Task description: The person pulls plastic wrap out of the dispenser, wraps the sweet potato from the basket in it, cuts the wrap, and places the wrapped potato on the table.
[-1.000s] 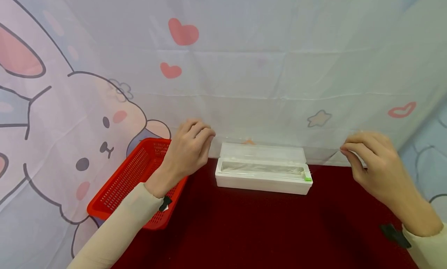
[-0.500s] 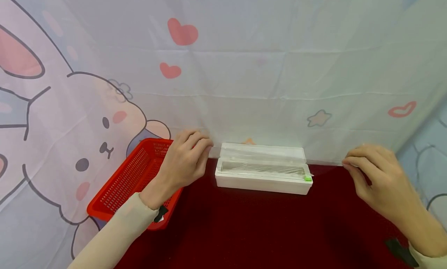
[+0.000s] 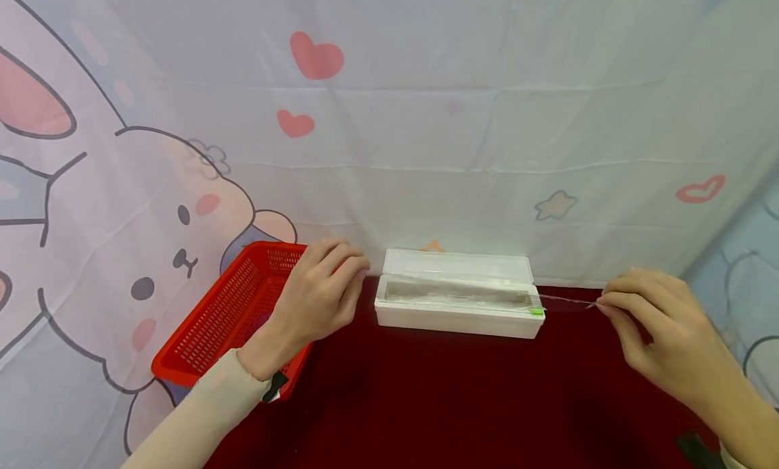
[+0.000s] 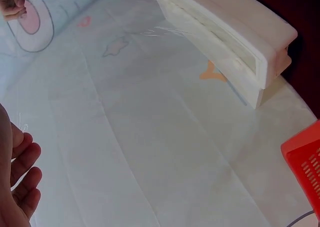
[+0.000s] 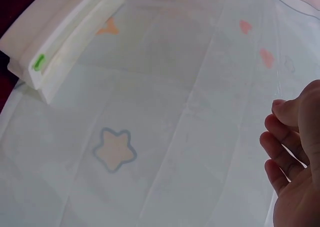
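Note:
A thin, clear sheet of cling film [image 3: 567, 299] stretches between my two hands, low across the open box. My left hand [image 3: 322, 290] pinches one end of it left of the box, beside the red basket. Out to the right, my right hand [image 3: 663, 320] pinches the other end between thumb and index finger. The white cling film dispenser box [image 3: 456, 322] has its translucent lid [image 3: 456, 263] raised at the back and a green slide cutter [image 3: 536, 311] at its right end. In the right wrist view, the thumb [image 5: 285, 109] meets the index finger at the film's edge.
A red perforated basket [image 3: 195, 340] stands at the left, partly behind my left forearm. Dark red cloth [image 3: 426, 401] covers the table. A pale printed curtain [image 3: 426, 151] with a rabbit and hearts hangs right behind the box.
Both hands have come down, the left also slightly leftward, and the film between them has sunk toward the box top. The box and basket have stayed put.

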`<state>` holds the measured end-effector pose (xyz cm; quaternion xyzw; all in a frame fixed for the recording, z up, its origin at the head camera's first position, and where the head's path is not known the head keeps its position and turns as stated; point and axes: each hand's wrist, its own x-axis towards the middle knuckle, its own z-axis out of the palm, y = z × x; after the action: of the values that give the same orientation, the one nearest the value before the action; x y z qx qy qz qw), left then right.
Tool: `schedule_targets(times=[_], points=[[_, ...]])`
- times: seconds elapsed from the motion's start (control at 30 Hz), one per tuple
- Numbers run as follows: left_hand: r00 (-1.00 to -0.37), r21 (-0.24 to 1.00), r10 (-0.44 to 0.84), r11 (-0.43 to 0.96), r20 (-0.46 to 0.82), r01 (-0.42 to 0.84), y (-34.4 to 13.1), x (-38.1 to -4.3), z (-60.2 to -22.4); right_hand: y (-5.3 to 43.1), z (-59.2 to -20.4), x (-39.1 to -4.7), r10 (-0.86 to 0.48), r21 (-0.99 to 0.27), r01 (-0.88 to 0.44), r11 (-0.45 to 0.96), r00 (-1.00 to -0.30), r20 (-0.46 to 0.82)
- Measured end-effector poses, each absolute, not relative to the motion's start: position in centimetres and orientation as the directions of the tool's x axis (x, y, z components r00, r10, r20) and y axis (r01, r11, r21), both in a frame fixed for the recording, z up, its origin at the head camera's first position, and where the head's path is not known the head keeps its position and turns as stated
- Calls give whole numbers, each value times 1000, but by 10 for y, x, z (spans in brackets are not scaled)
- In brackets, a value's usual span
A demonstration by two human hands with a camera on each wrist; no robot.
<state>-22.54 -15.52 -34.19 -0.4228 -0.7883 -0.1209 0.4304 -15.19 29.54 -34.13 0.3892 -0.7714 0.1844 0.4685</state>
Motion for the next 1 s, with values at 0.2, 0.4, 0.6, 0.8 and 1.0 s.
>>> schedule_targets(times=[0.2, 0.4, 0.6, 0.8, 1.0], points=[[-261, -183, 572, 603, 778, 776, -155, -222, -345, 294, -342, -145, -439, 70, -784, 616, -268, 858], [-242, -196, 577, 593, 780, 781, -156, -218, -349, 292, -346, -141, -438, 69, -789, 610, -263, 859], [-239, -193, 577, 587, 781, 786, -156, -215, -354, 292, -353, -142, -434, 55, -799, 598, -265, 861], [-249, -182, 580, 583, 775, 792, -157, -213, -359, 293, -358, -142, -440, 46, -805, 591, -274, 855], [-249, -183, 585, 580, 772, 794, -157, -212, -364, 293, -361, -142, -440, 45, -812, 582, -268, 857]])
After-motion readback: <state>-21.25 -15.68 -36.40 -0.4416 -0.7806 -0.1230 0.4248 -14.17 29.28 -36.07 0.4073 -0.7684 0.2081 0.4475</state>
